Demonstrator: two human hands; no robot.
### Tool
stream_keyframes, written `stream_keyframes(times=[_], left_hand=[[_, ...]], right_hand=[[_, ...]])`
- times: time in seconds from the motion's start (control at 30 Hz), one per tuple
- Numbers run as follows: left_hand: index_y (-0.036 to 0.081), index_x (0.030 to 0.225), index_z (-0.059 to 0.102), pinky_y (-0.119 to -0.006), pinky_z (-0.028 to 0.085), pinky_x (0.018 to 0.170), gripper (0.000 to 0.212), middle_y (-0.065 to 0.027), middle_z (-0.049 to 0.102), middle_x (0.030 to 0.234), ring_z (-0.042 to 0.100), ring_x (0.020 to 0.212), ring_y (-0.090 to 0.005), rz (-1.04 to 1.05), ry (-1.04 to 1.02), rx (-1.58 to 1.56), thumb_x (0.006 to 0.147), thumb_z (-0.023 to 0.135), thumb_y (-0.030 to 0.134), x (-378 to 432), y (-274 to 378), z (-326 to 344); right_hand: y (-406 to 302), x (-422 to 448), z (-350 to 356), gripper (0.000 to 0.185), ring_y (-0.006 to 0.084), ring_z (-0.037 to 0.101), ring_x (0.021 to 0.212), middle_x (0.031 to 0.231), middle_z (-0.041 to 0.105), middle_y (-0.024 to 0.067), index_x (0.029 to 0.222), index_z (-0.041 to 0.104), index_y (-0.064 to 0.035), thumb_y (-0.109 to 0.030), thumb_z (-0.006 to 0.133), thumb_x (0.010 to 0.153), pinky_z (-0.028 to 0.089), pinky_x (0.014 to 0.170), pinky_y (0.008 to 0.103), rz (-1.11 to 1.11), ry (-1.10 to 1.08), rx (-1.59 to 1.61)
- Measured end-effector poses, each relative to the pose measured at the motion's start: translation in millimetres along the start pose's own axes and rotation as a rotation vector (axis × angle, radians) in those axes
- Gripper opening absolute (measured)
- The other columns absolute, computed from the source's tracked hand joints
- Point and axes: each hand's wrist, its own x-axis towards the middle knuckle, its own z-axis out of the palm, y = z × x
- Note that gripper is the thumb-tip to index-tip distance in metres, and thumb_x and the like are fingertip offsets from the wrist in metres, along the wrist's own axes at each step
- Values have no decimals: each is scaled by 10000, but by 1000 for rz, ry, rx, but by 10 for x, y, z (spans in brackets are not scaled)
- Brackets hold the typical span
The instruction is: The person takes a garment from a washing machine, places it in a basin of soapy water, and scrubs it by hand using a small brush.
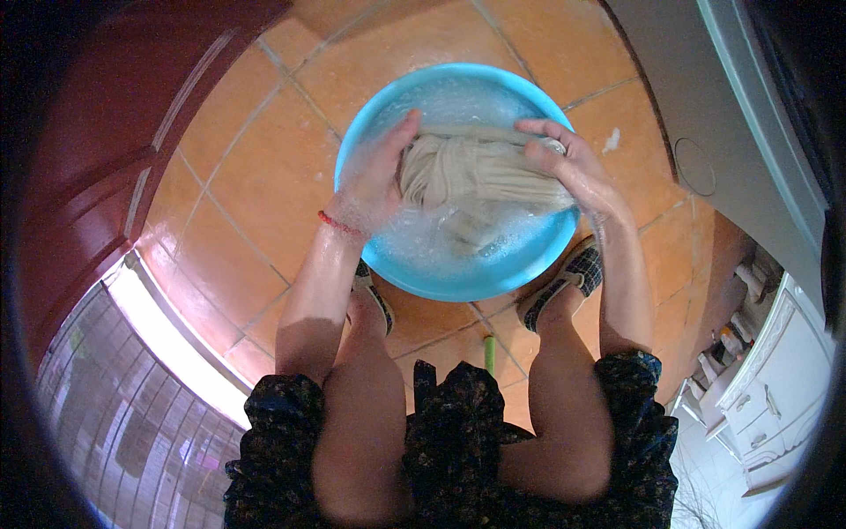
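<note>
A bundled, wet beige cloth [462, 168] lies across the soapy water in a round light-blue plastic basin [456, 291]. Part of the fabric dips below the suds toward the near side. My left hand [380, 168], blurred and with a red beaded bracelet at the wrist, holds the cloth's left end, its fingertips partly hidden. At the other end my right hand [575, 162] grips the fabric, thumb on top and fingers over the far edge. Both hands look wet.
The basin stands on orange floor tiles [231, 218] between my shoes [572, 278]. A dark red door or panel [99, 132] is at left, a grey appliance or cabinet side [681, 99] at right. A green stick [489, 354] lies near my skirt. A white drawer cabinet [767, 397] stands lower right.
</note>
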Motion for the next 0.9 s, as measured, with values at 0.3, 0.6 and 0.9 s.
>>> stream_keyframes(times=[0.3, 0.6, 0.9], left_hand=[[22, 1052, 580, -299, 464, 832, 319, -57, 604, 983, 575, 910, -173, 238, 47, 1406, 839, 636, 253, -12, 228, -231], [85, 1026, 597, -328, 459, 766, 277, -51, 617, 916, 571, 857, -186, 281, 199, 1482, 872, 595, 316, 83, 121, -345], [55, 1290, 465, -317, 407, 956, 541, -76, 485, 1290, 477, 1159, -194, 233, 63, 386, 904, 547, 424, 415, -406, -456]], right_hand=[[-132, -111, -103, 309, 140, 601, 853, 958, 645, 49, 1085, 606, -26, -189, 654, 827, 485, 789, 276, 86, -1, 242], [-134, -112, -163, 328, 179, 584, 946, 1039, 622, 88, 1123, 579, -29, -141, 621, 818, 463, 857, 290, 3, 9, 632], [324, 136, 448, 431, 250, 609, 933, 1011, 630, 164, 1114, 568, -36, -326, 647, 806, 465, 842, 357, -357, 41, -337]])
